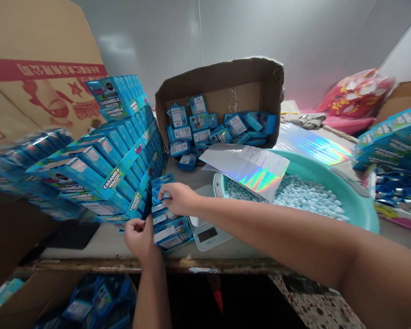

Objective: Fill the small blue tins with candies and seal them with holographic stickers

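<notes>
A row of small blue candy boxes (173,232) stands packed in a display tray on the table edge. My right hand (181,199) reaches over this row from the right, its fingers curled down onto the boxes at the middle. Whatever lies between those fingertips is hidden. At the row's near left side is my left hand (139,234), fingers bent and thumb against them, close to the tray's side. I cannot make out anything in its grip. Stacked trays of the same boxes (114,171) rise just left of both hands.
A cardboard carton (222,73) on its side holds loose blue boxes. A kitchen scale (207,237) sits under my right forearm. Farther right, a turquoise basin (370,214) holds pale wrapped candies, with silvery sheets (243,167) across its rim. More boxes fill a carton (37,292) below.
</notes>
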A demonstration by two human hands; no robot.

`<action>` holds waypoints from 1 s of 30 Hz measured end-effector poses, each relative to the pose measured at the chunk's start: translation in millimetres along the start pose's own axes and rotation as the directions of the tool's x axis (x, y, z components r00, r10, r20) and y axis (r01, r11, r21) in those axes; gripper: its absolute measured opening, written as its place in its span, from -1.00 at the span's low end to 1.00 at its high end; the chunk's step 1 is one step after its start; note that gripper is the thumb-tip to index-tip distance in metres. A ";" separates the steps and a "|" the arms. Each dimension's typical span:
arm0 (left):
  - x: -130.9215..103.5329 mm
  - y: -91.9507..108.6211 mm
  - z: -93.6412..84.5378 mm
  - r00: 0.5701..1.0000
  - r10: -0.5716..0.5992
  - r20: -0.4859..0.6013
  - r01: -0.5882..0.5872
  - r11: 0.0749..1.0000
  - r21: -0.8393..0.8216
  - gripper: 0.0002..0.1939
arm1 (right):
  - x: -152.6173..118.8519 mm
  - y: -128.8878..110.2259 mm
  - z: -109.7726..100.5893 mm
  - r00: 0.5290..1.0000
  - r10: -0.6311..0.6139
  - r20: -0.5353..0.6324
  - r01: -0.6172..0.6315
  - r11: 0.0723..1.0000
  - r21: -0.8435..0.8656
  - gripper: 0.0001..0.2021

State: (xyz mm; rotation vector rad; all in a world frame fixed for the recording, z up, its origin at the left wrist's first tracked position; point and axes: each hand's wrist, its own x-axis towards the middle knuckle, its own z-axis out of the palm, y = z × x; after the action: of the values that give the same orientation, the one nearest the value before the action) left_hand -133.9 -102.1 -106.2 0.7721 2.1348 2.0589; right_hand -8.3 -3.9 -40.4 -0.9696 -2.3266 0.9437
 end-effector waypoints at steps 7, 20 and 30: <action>1.0 -5.7 -2.6 0.998 0.047 0.048 -0.045 0.998 -0.049 -0.69 | 2.4 2.8 0.4 1.000 0.002 -0.006 -0.002 1.000 0.029 -0.73; -10.6 5.7 -2.8 0.996 0.010 0.089 0.004 0.988 -0.157 -0.65 | -0.3 5.3 1.4 0.998 -0.050 -0.022 0.051 0.998 0.036 -0.75; -6.2 -0.3 -4.7 0.997 0.010 0.080 -0.004 0.997 -0.077 -0.61 | 0.4 6.0 -1.0 0.997 -0.056 -0.043 0.059 0.996 0.064 -0.74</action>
State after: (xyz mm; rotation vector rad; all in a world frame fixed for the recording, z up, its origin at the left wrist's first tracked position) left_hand -130.4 -108.8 -107.7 0.8387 2.0023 2.0630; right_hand -5.3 0.0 -44.1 -0.8829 -2.2626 0.9609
